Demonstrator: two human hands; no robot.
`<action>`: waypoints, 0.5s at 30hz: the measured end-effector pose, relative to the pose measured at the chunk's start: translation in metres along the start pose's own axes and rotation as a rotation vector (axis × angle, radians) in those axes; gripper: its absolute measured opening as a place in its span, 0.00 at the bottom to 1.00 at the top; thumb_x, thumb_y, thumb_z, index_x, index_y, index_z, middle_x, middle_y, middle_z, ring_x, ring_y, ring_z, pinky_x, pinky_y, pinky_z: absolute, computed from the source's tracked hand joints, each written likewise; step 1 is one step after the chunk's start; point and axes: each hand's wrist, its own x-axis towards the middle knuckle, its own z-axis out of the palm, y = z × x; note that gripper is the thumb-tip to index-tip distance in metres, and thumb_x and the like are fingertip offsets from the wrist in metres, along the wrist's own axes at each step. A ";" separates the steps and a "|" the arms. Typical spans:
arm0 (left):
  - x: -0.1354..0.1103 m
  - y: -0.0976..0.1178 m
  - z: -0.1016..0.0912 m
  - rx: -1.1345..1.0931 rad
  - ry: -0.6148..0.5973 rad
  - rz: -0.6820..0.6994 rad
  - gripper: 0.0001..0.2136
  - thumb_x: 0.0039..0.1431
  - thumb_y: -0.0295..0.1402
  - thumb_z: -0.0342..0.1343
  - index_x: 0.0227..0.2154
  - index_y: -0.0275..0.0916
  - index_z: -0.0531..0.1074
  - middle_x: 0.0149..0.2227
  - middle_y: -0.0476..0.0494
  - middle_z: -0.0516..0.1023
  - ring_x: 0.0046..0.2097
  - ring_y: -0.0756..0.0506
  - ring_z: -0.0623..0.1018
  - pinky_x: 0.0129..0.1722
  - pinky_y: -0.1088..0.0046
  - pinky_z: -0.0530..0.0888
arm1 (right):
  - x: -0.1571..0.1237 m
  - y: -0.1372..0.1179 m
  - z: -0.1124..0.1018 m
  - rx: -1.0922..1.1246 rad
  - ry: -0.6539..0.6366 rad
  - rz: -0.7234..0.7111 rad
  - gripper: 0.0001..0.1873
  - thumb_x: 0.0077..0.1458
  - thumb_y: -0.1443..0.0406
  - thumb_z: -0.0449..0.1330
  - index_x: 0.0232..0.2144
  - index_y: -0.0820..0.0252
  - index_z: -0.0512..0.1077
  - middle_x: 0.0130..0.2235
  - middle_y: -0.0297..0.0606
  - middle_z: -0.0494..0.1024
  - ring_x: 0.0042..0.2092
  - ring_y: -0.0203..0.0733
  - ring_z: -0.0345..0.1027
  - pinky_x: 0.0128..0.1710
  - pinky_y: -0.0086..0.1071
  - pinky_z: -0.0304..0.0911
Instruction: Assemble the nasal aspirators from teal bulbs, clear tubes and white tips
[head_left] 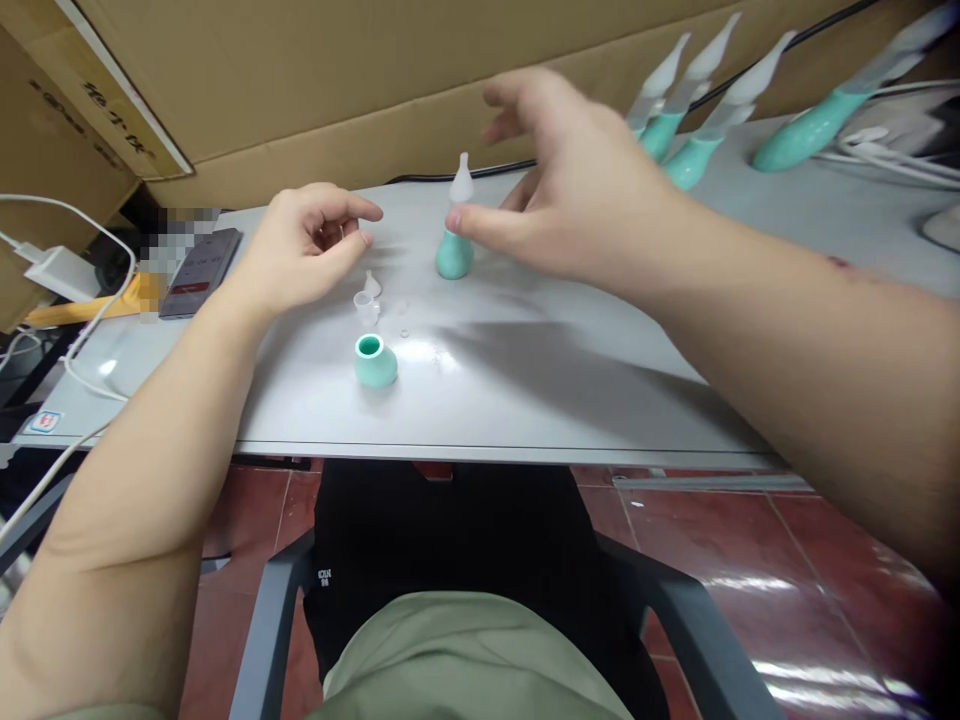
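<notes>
A teal bulb nasal aspirator with a white tip stands upright on the grey table. My right hand is beside it, fingers spread. Its thumb overlaps the aspirator's middle in view; whether it touches is unclear. To the left, my left hand hovers over the table, thumb and index finger apart, the other fingers curled. Below that hand lie a small white tip and a clear plastic cup-like piece. Nearer the front edge sits a separate teal bulb, its round opening facing up. A tiny clear ring lies close by.
Several assembled aspirators stand at the back right, partly behind my right arm; another one leans farther right. Cardboard walls the back. A dark flat box and a white charger with cables are at left.
</notes>
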 end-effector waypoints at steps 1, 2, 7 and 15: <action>0.000 0.002 0.000 0.002 -0.012 0.010 0.30 0.77 0.62 0.68 0.64 0.43 0.90 0.50 0.43 0.88 0.46 0.42 0.74 0.54 0.53 0.74 | 0.002 0.003 0.003 -0.078 0.037 0.009 0.56 0.69 0.54 0.90 0.87 0.42 0.67 0.91 0.48 0.68 0.82 0.77 0.75 0.70 0.57 0.86; 0.000 0.006 0.000 -0.002 -0.018 0.014 0.30 0.78 0.63 0.68 0.64 0.43 0.90 0.51 0.43 0.88 0.47 0.41 0.75 0.54 0.53 0.74 | 0.004 0.005 0.005 -0.192 0.113 -0.001 0.52 0.68 0.54 0.90 0.84 0.46 0.71 0.85 0.52 0.76 0.76 0.76 0.81 0.69 0.59 0.86; 0.002 0.036 -0.001 -0.059 -0.027 0.011 0.26 0.73 0.60 0.74 0.58 0.43 0.92 0.52 0.41 0.91 0.47 0.41 0.79 0.50 0.55 0.78 | 0.015 0.007 0.010 -0.390 0.111 0.016 0.09 0.74 0.63 0.79 0.45 0.48 0.81 0.51 0.44 0.92 0.49 0.55 0.81 0.62 0.55 0.80; 0.015 0.073 0.000 -0.103 -0.174 0.055 0.19 0.69 0.51 0.77 0.53 0.44 0.92 0.58 0.39 0.96 0.57 0.33 0.90 0.47 0.59 0.83 | -0.005 0.002 0.003 0.026 0.107 -0.118 0.21 0.67 0.54 0.89 0.33 0.48 0.82 0.40 0.36 0.88 0.39 0.45 0.78 0.44 0.45 0.78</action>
